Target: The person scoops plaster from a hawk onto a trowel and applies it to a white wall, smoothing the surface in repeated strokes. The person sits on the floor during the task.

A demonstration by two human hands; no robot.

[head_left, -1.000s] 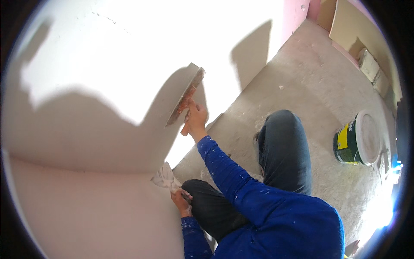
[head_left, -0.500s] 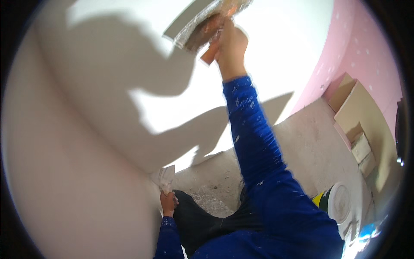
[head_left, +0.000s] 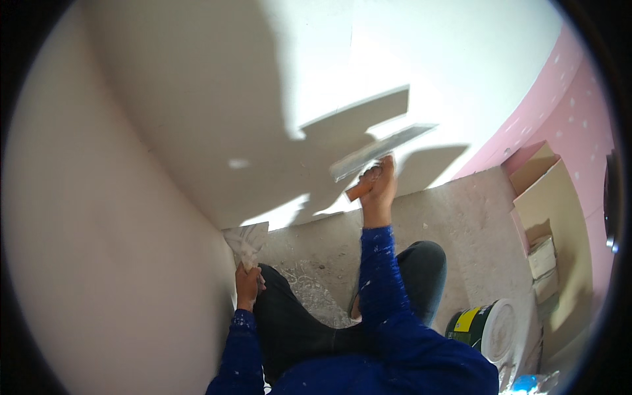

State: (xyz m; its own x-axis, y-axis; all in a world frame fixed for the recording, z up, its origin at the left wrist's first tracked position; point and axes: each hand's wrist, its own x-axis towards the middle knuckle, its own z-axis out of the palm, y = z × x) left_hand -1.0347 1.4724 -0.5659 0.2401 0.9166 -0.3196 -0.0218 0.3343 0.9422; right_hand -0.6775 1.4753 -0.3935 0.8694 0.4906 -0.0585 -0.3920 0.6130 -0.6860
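My right hand [head_left: 377,185] is closed round the orange-brown handle of a finishing trowel [head_left: 385,151]. Its long metal blade stands tilted in front of the white wall [head_left: 454,72], low down, and throws a shadow on it; whether the blade touches the wall I cannot tell. Down by my left knee, my left hand [head_left: 248,288] grips a putty knife [head_left: 246,242], its broad, smeared blade pointing up near the wall corner. Both sleeves are blue with white specks.
A side wall [head_left: 85,250] rises close on my left. On the right lies a bucket [head_left: 497,329] with a whitish lid. Board pieces [head_left: 556,217] lean on a pink wall [head_left: 559,112], with wrapped packets [head_left: 543,266] beside them. The concrete floor [head_left: 454,217] is dusty.
My right hand has brought the trowel down from high on the wall to near its foot. My left hand with the putty knife has barely moved. A bent right knee now shows.
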